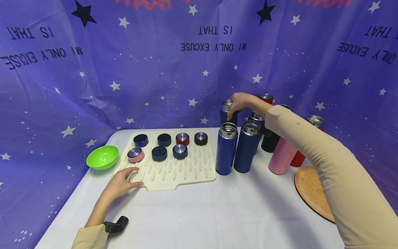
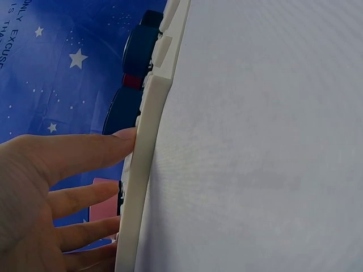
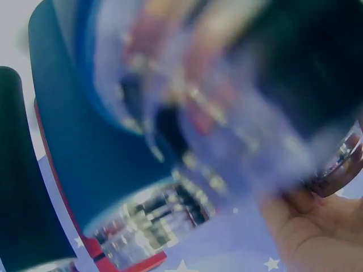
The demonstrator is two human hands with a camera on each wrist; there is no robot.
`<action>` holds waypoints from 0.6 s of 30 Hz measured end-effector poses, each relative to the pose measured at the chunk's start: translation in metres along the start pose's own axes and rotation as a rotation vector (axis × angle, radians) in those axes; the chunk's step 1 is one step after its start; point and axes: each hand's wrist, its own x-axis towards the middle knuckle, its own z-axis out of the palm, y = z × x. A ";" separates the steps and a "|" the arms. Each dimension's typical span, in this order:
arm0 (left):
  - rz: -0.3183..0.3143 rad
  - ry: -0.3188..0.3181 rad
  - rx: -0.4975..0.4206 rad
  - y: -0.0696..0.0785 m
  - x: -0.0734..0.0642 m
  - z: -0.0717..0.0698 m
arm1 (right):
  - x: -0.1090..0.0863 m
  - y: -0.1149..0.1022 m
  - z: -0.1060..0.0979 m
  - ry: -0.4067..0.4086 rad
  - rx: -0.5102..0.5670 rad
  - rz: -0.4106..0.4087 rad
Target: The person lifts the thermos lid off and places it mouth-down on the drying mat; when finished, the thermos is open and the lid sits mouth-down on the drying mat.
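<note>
My left hand (image 1: 119, 183) rests at the near left corner of a white ribbed drying board (image 1: 186, 178), fingers loosely spread. In the left wrist view its thumb (image 2: 122, 144) lies against the board's edge. On the board stand several bottle lids, among them a pink lid (image 1: 135, 155), a red lid (image 1: 182, 139) and a black lid (image 1: 201, 138). My right hand (image 1: 242, 102) grips a dark blue thermos bottle (image 1: 224, 116) near its uncapped mouth, at the back. Directly before it stand a glossy blue bottle (image 1: 226, 152) and a navy bottle (image 1: 246, 150), both upright and uncapped.
A green bowl (image 1: 102, 157) sits left of the board. Beneath and behind my right arm stand a pink bottle (image 1: 282, 157), a black bottle (image 1: 268, 143) and red ones, partly hidden. An orange round mat (image 1: 311, 192) lies at the right. A purple star-printed cloth (image 1: 174, 79) hangs behind.
</note>
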 end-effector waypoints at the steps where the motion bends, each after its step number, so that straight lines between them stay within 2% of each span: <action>1: 0.002 0.002 0.000 0.000 0.000 0.000 | -0.001 0.000 -0.001 -0.010 -0.001 -0.006; 7: 0.009 0.005 0.006 -0.001 0.001 0.001 | -0.003 -0.003 -0.006 -0.053 -0.026 -0.019; 13: 0.012 0.007 0.011 -0.002 0.001 0.002 | 0.000 -0.002 -0.004 -0.036 -0.072 -0.020; 18: 0.005 0.009 0.010 -0.002 0.001 0.001 | 0.000 -0.003 0.000 -0.061 -0.089 -0.034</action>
